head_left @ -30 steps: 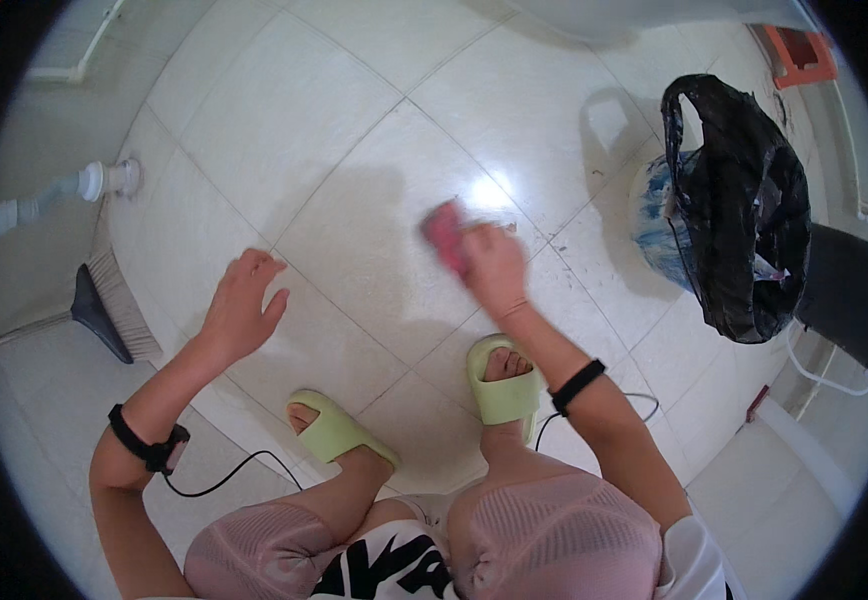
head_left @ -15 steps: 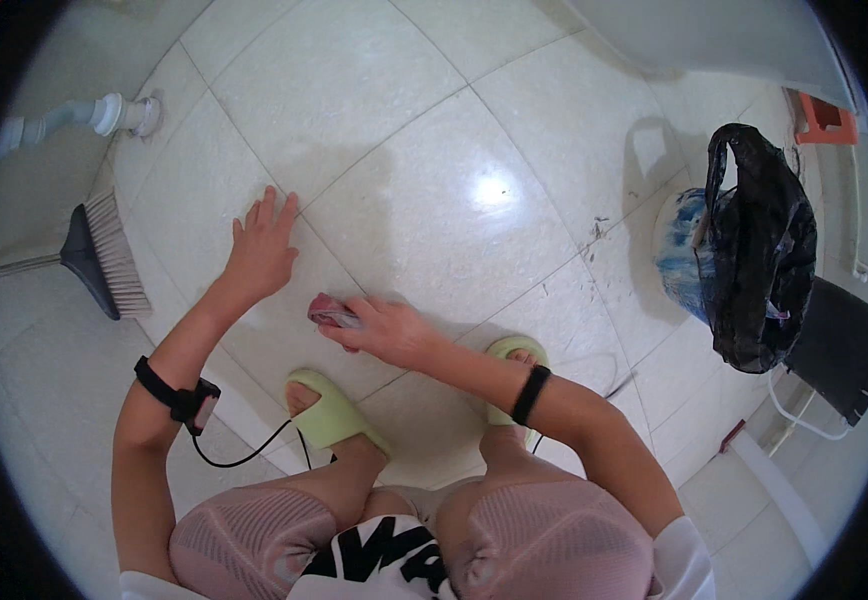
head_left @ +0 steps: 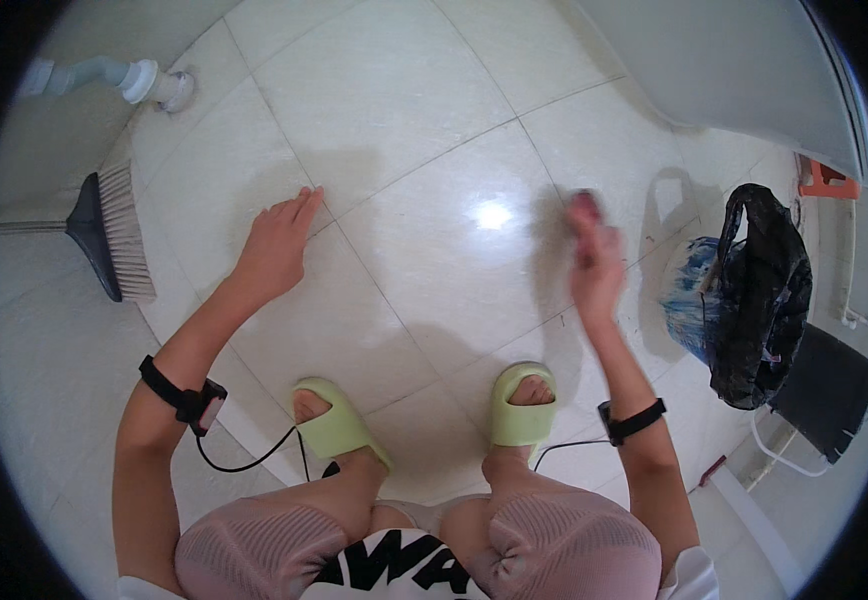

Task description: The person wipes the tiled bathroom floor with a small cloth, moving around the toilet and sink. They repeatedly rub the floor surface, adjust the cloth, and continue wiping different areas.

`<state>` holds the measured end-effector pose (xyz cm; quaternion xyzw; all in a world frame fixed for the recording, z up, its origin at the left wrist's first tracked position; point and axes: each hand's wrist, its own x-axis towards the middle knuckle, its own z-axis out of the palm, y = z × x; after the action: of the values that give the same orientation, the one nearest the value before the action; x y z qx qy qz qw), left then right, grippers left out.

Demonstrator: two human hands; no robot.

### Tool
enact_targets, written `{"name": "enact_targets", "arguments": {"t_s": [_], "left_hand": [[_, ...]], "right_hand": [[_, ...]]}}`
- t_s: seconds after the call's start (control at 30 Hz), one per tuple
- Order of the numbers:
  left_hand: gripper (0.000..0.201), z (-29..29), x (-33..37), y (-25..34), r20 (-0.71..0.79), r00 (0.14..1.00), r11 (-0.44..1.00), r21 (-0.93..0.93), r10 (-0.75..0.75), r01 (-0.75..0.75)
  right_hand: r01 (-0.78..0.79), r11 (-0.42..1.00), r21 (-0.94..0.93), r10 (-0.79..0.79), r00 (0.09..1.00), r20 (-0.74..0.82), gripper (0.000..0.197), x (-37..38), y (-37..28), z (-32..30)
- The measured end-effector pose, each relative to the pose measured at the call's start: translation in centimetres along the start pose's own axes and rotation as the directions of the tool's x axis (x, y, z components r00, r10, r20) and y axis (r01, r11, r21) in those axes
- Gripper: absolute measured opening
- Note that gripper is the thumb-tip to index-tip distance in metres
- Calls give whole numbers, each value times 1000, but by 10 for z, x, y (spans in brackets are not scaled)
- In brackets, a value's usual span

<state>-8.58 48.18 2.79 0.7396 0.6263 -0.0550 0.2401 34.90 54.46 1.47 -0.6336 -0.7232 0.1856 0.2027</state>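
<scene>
Right hand, slightly blurred: fingers closed around a red cloth, which projects ahead of the hand over the pale tiled floor, to the left of a blue-and-white container draped with a black plastic bag; whether the cloth touches the floor cannot be told. Left hand: fingers extended close together, holding nothing, to the right of a broom with pale bristles
</scene>
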Motion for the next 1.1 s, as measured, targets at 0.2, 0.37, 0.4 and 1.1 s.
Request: {"name": "enact_targets", "arguments": {"t_s": [0.2, 0.37, 0.4, 1.1], "left_hand": [[84, -15, 14, 4, 137, 983, 989, -63, -125, 135], [84, -18, 3, -2, 111, 986, 979, -144, -127, 143], [82, -16, -1, -4, 73, 994, 985, -144, -87, 97], [65, -23, 17, 18, -121, 981, 989, 17, 149, -148]], "right_hand": [[368, 740, 563, -654, 589, 475, 25, -62, -164, 124], [577, 773, 262, -633, 720, 283, 46, 26, -145, 163], [477, 845, 242, -535, 760, 369, 53, 53, -119, 158], [254, 879, 403, -476, 439, 762, 42, -134, -126, 73]]}}
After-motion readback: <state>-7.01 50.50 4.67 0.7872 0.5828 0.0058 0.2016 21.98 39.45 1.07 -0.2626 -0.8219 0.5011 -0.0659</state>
